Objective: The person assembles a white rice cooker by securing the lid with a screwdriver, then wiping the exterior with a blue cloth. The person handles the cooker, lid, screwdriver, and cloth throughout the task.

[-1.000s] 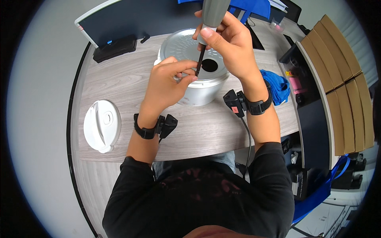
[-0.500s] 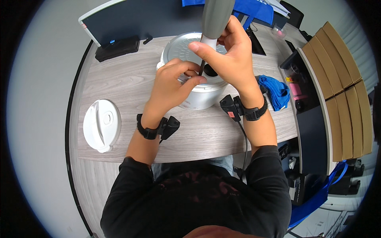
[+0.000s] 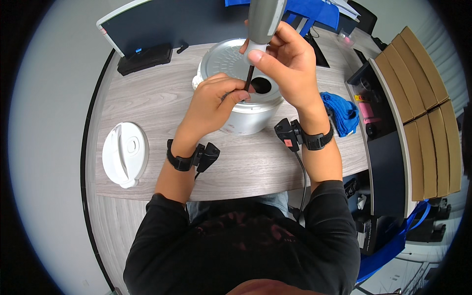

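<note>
Upright above a white round appliance [image 3: 250,120] is a screwdriver [image 3: 264,22] with a thick grey handle, pale collar and long dark shaft. My right hand [image 3: 290,69] is closed around the collar, thumb in front and fingers behind. Low on the shaft, my left hand [image 3: 214,101] pinches it between thumb and fingers, close to the appliance's near rim. The screwdriver's tip is hidden by those fingers, so I cannot tell what it touches. A dimpled silver metal plate [image 3: 223,58] tops the appliance, with a dark round hole [image 3: 262,85] beside the shaft.
A white oval cover [image 3: 123,160] with a moulded handle lies on the left of the wood-grain desk [image 3: 167,108]. Behind are a black case [image 3: 145,60] and a dark partition [image 3: 187,24]. At right are a blue cloth [image 3: 341,113], a shelf unit and cardboard boxes [image 3: 413,73].
My right hand and the screwdriver have risen slightly off the plate, baring more shaft and the dark hole. My left fingers have shifted a little left and stay at the shaft's lower end.
</note>
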